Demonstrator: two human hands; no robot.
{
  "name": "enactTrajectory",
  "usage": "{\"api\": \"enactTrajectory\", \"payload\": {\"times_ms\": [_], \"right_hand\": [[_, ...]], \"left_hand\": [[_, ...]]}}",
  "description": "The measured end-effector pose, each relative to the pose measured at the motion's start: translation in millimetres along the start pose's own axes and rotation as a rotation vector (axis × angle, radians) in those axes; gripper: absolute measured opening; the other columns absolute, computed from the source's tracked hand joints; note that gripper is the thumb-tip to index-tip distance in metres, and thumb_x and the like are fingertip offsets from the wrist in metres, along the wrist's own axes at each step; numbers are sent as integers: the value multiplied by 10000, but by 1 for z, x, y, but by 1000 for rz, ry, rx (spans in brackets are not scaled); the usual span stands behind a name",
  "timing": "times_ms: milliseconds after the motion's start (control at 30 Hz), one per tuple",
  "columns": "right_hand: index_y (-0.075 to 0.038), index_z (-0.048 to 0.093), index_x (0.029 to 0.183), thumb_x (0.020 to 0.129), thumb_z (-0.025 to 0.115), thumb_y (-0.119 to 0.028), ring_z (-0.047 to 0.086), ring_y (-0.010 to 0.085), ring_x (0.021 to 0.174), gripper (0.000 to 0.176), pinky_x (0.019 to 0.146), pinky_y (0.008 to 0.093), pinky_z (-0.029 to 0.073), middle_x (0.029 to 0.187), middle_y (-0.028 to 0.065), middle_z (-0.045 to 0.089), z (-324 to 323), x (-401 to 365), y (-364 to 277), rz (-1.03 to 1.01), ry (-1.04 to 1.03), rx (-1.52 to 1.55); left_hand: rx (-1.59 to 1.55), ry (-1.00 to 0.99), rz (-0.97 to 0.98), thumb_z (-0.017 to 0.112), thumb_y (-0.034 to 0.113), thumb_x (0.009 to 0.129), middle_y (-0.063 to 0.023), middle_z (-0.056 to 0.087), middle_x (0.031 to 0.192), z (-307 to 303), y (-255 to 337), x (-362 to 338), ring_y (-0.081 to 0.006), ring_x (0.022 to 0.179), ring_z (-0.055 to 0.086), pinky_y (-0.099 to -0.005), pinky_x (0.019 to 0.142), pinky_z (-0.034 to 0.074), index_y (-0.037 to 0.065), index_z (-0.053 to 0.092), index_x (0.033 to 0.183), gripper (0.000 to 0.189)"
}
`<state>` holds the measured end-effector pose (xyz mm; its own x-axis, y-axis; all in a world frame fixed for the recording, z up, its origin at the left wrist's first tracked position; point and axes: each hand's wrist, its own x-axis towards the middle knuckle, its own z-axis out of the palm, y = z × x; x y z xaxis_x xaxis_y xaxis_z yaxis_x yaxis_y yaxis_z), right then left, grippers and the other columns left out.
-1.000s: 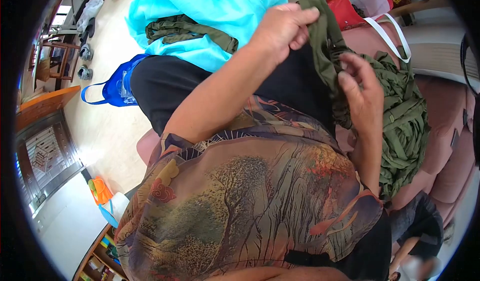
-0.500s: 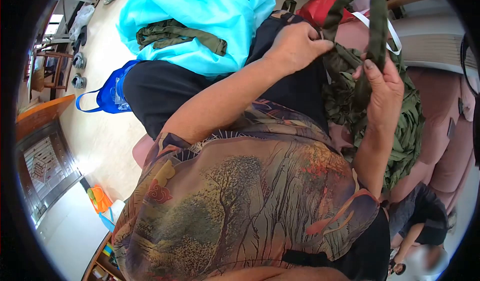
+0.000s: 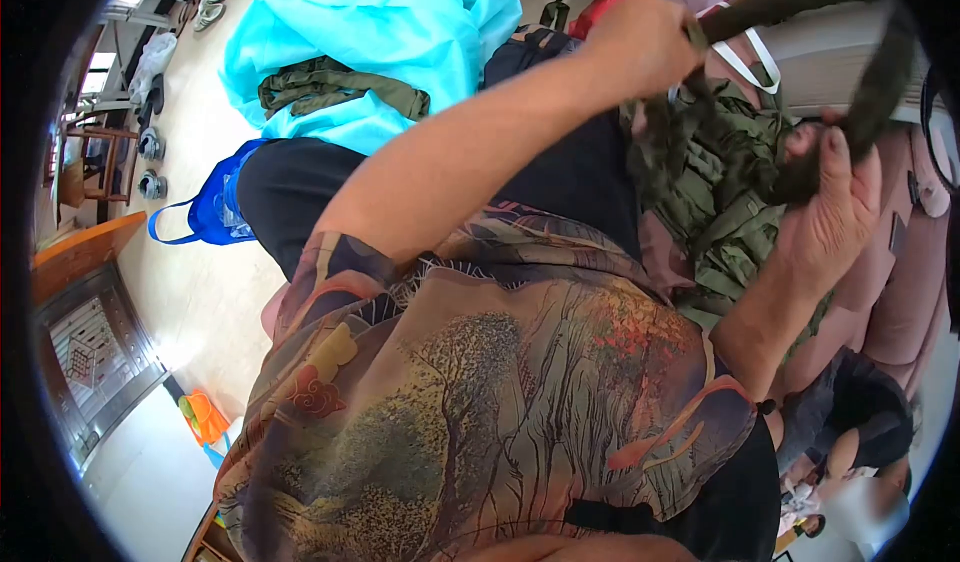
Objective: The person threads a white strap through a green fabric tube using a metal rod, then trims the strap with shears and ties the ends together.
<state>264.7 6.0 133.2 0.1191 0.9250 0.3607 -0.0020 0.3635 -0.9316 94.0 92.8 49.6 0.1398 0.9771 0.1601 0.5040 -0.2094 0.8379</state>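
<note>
My left hand [image 3: 648, 50] is closed on a dark olive fabric strap [image 3: 790, 2], held up above a pink seat. Further right, my right hand [image 3: 835, 187] grips the same strap between thumb and fingers, and a length of it loops up between the two hands. Motion blurs the strap and partly the left hand, whose fingertips are turned away. Below and between the hands lies a tangled heap of olive-green straps [image 3: 725, 232], partly covered by my right forearm. More olive straps [image 3: 315, 87] rest on a bright turquoise cloth or bag [image 3: 370, 22] across my lap.
A blue bag [image 3: 212, 197] with a bottle inside hangs by my left knee. A red bag [image 3: 605, 7] and a white handle [image 3: 748, 67] are beyond the heap. The pink sofa [image 3: 900, 312] runs along the right, where another person [image 3: 865, 412] sits low. Shoes [image 3: 152, 184] line the floor.
Both hands have moved apart from the heap: the left upward, the right to the right. The strap between them is lifted and spread out toward the upper right.
</note>
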Motion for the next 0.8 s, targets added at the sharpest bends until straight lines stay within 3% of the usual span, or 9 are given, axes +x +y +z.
{"api": "enactTrajectory", "payload": {"times_ms": [67,100,200,333,367,500,600,700,800], "right_hand": [[66,599,1078,946,598,-76,597,156,734,194,711,278,490,851,104,635,-5,-6,-8,-72,25,-19],[66,596,1065,947,591,-74,597,166,731,184,707,289,491,850,109,632,-7,-10,-10,-93,17,-26],[67,586,1027,949,570,-70,595,194,723,159,696,321,495,848,124,621,-16,-24,-9,-158,-9,-50],[61,584,1008,938,548,-12,612,202,745,107,707,320,501,874,127,625,-17,-53,-3,43,-10,-141],[51,589,1019,933,556,-5,616,179,759,108,709,298,497,851,109,635,-16,-60,4,139,-63,-174],[-5,610,1014,944,574,-98,567,79,670,122,610,216,439,778,30,631,3,-78,58,527,-351,-133],[-7,608,1021,950,579,-112,551,59,647,130,574,199,421,762,3,602,9,-90,87,702,-470,-122],[-6,603,1014,955,579,-112,544,55,649,123,577,206,429,780,-9,595,20,-83,75,744,-494,-191],[-3,603,1006,956,581,-108,530,47,642,118,572,209,430,788,-17,587,18,-89,75,706,-488,-230]], "left_hand": [[-154,44,18,651,184,754,-205,680,794,-30,28,5,-354,707,681,-450,674,556,54,734,911,219],[-444,22,25,601,88,846,-214,613,636,-29,28,10,-313,526,591,-390,511,489,-22,674,872,135],[-178,636,718,578,15,764,-245,605,685,-19,24,46,-391,642,611,-428,629,501,-35,675,846,136],[-157,611,672,598,22,797,-218,643,793,-8,20,41,-359,662,627,-419,642,511,-7,643,861,83],[156,248,461,656,200,724,-230,676,818,-3,-8,31,-375,795,674,-465,746,543,49,725,860,215],[324,-97,-120,651,183,737,-235,672,850,-19,-53,-38,-422,853,648,-482,801,521,-6,690,883,242],[207,186,53,683,261,807,-151,659,749,-19,-102,-73,-309,626,624,-390,575,507,2,663,888,272],[-309,-46,-496,673,339,871,-90,617,690,-49,-59,-86,-175,500,536,-297,454,434,4,656,851,336],[-711,-67,-589,636,376,920,-35,560,640,-40,-53,-87,-85,455,450,-234,399,353,19,633,815,372]]}}
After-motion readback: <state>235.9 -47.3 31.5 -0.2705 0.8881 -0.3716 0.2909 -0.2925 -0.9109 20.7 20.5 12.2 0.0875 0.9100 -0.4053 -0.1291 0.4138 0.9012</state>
